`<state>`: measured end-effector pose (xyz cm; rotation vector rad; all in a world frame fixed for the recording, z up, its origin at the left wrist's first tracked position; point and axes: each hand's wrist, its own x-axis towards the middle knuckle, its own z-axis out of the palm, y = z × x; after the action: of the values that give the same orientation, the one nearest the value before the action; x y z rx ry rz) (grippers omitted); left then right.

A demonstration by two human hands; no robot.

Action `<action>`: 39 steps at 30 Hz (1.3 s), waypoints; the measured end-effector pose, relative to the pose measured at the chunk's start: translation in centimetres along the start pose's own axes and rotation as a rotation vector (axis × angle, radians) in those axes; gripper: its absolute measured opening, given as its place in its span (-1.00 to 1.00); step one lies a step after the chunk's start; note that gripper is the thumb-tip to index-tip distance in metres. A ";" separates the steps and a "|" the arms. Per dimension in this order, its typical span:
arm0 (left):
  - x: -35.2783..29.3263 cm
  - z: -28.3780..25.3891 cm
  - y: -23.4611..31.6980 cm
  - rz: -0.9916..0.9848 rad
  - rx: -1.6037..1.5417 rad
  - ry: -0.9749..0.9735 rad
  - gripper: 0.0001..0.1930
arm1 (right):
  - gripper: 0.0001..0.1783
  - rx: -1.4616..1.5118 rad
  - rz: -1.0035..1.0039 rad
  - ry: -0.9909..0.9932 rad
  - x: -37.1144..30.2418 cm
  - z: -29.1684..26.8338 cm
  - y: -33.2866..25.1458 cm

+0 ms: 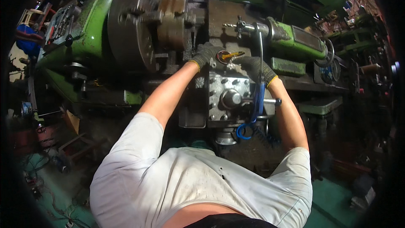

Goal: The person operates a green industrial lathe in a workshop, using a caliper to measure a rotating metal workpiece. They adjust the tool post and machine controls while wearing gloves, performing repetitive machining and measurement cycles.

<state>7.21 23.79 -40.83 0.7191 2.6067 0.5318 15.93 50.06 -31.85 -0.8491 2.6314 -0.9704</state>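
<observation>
My left hand [205, 55], in a dark knitted glove with a yellow cuff, reaches over the lathe carriage. Its fingers close at the edge of a small round thing with a ring-like rim [220, 57]. A yellow, narrow tool [234, 54] lies across or beside that rim; its kind is too small to tell. My right hand [254, 67], gloved the same way, is just right of it, fingers bent together toward the yellow tool. What its fingertips hold is hidden. A blue-handled air blow gun [259, 97] with a long metal tube stands upright beside my right wrist.
The lathe's big round chuck [137, 25] with a brown metal workpiece [172, 23] is at the left. A drill bit [230, 25] points left from the green tailstock [295, 40]. Nearer me are the square tool post [219, 86] and its clamping lever [265, 101].
</observation>
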 end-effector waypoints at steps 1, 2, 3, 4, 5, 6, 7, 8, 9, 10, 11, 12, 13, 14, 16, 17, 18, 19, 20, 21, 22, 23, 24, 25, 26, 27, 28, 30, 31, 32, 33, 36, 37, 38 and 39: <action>0.4 1.2 -0.5 -0.012 0.012 0.013 -0.48 | -0.61 0.156 0.158 -0.062 -0.9 0.3 -0.1; 0.7 2.0 -0.6 -0.022 0.028 0.030 -0.47 | -0.60 0.210 0.243 -0.100 -1.5 0.2 -0.7; 1.3 2.9 -1.2 -0.003 0.019 0.046 -0.49 | -0.59 0.311 0.275 -0.029 -2.0 0.4 -0.4; 2.0 3.8 -1.6 0.024 0.010 0.061 -0.50 | -0.57 0.409 0.307 0.050 -3.0 0.9 0.5; 2.7 4.7 -2.1 0.049 0.001 0.075 -0.51 | -0.55 0.508 0.335 0.130 -3.7 1.0 1.0; 1.8 3.4 0.4 0.079 0.021 0.015 -0.54 | -0.51 0.462 0.468 0.158 -5.6 0.6 0.6; 1.2 2.6 2.2 0.107 0.044 -0.036 -0.56 | -0.50 0.420 0.496 0.284 -7.7 0.4 0.1; 1.2 3.2 2.0 0.149 0.033 0.031 -0.57 | -0.49 0.370 0.501 0.391 -9.3 0.0 -0.7; 1.9 4.2 0.9 0.177 0.073 0.074 -0.58 | -0.48 0.315 0.486 0.487 -10.4 -0.6 -1.6; 3.3 5.6 -0.8 0.199 0.113 0.121 -0.58 | -0.51 0.371 0.523 0.562 -11.5 -1.6 -2.2; 4.1 6.3 -1.6 0.233 0.155 0.155 -0.58 | -0.53 0.434 0.573 0.648 -13.5 -2.3 -2.5; 4.0 6.3 -1.4 0.218 0.147 0.175 -0.58 | -0.54 0.371 0.536 0.702 -16.2 -2.6 -3.0; 3.4 5.9 -0.8 0.210 0.138 0.189 -0.58 | -0.55 0.307 0.506 0.759 -19.4 -2.7 -3.9; 2.6 5.3 0.0 0.212 0.128 0.201 -0.58 | -0.56 0.238 0.566 0.809 -23.5 -2.5 -4.0; 0.7 4.5 1.7 0.230 0.116 0.204 -0.58 | -0.58 0.178 0.679 0.942 -31.4 -0.1 -4.7; -0.4 4.2 2.1 0.234 0.115 0.205 -0.58 | -0.58 0.187 0.718 1.018 -34.5 1.4 -5.6; -1.6 4.2 1.5 -0.008 -0.554 0.201 -0.61 | -0.58 0.194 0.764 1.102 -37.2 3.0 -6.9; -3.1 4.4 0.5 -0.100 -0.893 0.244 -0.64 | -0.59 0.297 0.835 1.177 -38.3 4.1 -8.7; -4.7 4.5 -0.5 -0.180 -1.234 0.332 -0.67 | -0.60 0.408 0.900 1.252 -38.1 4.8 -11.5; -6.1 4.8 -1.3 -0.076 -1.159 0.458 -0.69 | -0.60 0.513 0.965 1.333 -38.7 5.7 -13.8; -7.4 5.4 -1.9 0.026 -1.077 0.577 -0.70 | -0.64 0.549 0.960 1.387 -42.0 7.6 -13.9; -8.9 5.8 -2.5 0.103 -0.877 0.679 -0.71 | -0.65 0.602 0.959 1.456 -44.5 9.6 -13.8; -10.9 5.5 -1.1 0.023 -0.991 0.673 -0.71 | -0.67 0.651 0.963 1.534 -46.8 12.1 -14.2; -13.4 4.6 0.3 -0.065 -1.094 0.676 -0.72 | -0.68 0.709 0.954 1.605 -48.0 14.3 -14.7; -15.7 4.2 1.6 -0.093 -1.075 0.716 -0.71 | -0.74 0.628 1.015 1.639 -48.2 15.7 -15.0; -17.7 4.2 2.9 -0.125 -1.057 0.766 -0.71 | -0.75 0.687 1.070 1.632 -48.4 16.5 -15.3; -19.4 4.3 3.8 -0.110 -1.101 0.811 -0.70 | -0.76 0.746 1.117 1.610 -48.1 16.6 -15.4; -22.4 3.4 8.0 -0.062 -1.140 0.852 -0.68 | -0.77 0.748 1.177 1.620 -48.6 17.7 -14.1; -23.8 2.1 10.8 -0.036 -1.130 0.864 -0.67 | -0.79 0.738 1.180 1.576 -48.8 17.7 -12.9; -24.2 2.2 11.4 -0.007 -1.069 0.866 -0.66 | -0.80 0.727 1.175 1.525 -48.8 17.4 -11.5; -24.5 1.9 12.9 -0.056 -1.071 0.837 -0.65 | -0.81 0.716 1.175 1.478 -48.8 17.1 -10.1; -24.0 2.2 15.2 -0.081 -0.716 0.903 -0.60 | -0.79 0.725 1.168 1.304 -46.3 13.0 -8.0; -23.4 2.2 16.3 -0.120 -0.510 0.944 -0.60 | -0.78 0.497 1.103 1.305 -47.0 12.9 -5.6; -22.8 2.1 16.7 -0.162 -0.471 0.923 -0.61 | -0.76 0.270 1.034 1.297 -47.4 13.9 -2.8; -22.4 2.1 16.7 -0.215 -0.431 0.909 -0.62 | -0.74 0.047 0.953 1.272 -48.3 14.0 -0.1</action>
<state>32.71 25.40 -29.33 0.0196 3.0934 1.5755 60.52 70.81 -42.49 1.4425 3.1232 -1.4369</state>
